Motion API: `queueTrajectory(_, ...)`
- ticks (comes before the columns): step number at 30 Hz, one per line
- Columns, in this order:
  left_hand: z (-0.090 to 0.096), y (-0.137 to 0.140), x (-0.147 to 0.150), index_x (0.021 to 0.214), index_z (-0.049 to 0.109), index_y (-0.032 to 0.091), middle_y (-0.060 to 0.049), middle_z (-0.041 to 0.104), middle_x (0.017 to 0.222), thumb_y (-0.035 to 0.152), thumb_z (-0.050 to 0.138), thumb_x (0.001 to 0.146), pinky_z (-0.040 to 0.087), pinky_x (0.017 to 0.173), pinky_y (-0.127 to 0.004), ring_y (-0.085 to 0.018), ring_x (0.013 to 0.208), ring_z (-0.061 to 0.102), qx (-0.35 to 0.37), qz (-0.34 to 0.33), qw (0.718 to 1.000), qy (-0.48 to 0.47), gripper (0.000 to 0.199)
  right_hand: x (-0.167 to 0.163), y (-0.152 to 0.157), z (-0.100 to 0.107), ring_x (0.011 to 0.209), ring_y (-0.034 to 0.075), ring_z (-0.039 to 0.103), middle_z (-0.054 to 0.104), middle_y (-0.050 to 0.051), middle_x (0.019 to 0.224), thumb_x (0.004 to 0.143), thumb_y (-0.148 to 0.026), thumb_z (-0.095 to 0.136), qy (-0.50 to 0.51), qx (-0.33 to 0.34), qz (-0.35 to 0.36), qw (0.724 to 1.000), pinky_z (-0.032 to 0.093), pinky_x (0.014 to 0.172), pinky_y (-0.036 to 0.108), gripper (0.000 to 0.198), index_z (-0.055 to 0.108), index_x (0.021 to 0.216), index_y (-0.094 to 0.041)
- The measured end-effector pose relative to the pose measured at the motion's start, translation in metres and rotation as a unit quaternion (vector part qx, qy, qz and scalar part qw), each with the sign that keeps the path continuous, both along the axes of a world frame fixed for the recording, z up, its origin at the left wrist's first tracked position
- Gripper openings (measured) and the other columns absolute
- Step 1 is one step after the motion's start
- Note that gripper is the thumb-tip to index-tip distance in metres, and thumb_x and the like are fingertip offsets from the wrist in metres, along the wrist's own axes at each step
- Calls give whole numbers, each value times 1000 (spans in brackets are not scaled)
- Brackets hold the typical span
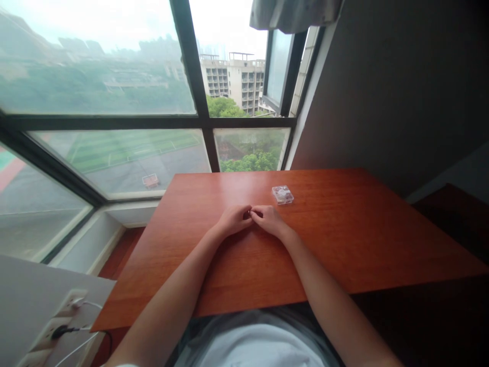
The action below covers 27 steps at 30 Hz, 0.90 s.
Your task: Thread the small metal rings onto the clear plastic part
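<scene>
My left hand [234, 219] and my right hand [267, 218] meet over the middle of the reddish-brown wooden table [344, 234]. Their fingertips come together, thumbs and forefingers pinched and curled. Something tiny and dark may sit between them, but it is too small to make out. Just beyond my right hand, a small clear plastic box [282, 194] rests on the tabletop; what lies inside it is not distinct.
Behind the table stands a window with dark frames [206, 122], one pane swung outward. A grey wall [374, 102] rises on the right. At lower left, wall sockets [57, 329] hold plugs with cables beside the table's edge.
</scene>
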State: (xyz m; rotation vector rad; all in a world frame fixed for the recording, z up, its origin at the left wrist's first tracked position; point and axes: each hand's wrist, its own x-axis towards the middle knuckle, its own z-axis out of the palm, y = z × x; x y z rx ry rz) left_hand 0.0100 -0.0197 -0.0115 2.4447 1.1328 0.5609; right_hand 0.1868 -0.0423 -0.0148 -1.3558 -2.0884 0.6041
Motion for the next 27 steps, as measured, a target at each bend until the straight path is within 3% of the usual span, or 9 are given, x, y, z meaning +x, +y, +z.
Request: queueTrajectory(27,0,1,-1,78,60,16,1,61,70,32,55,83,31,56,-23,-11,61,51,-3,-9,1000,-8,17,-1,3,-7,72,16,61,74,2,84,89,-26,53,12,13,-8,1000,41,67,24,21,74,89,-23)
